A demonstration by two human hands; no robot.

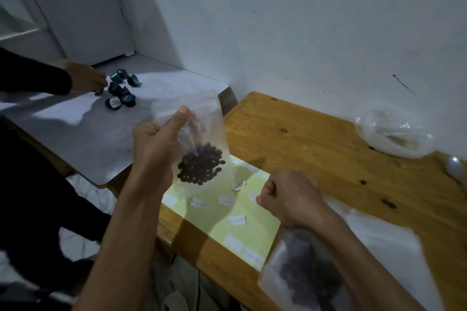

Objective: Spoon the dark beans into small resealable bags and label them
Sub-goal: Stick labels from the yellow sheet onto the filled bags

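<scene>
A filled bag (307,283) lies at the table's (316,144) near edge under your right forearm. Your left hand (156,144) pinches a small bag (202,134) of dark beans (201,168) above the label sheet (227,225); your right hand (290,197) is clenched over that sheet, whether on a label I cannot tell.

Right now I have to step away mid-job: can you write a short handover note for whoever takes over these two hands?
Left hand: grips the small bag near its top, held up above the table edge; dark beans sit in its bottom.
Right hand: fingers curled at the yellow label sheet; whether it pinches a label cannot be told.
Second bag of beans lies flat on the wooden table under the right forearm.
Done: both bags hold beans.
Left: no label shows on the held bag; stick one on. Seal unclear.
</scene>
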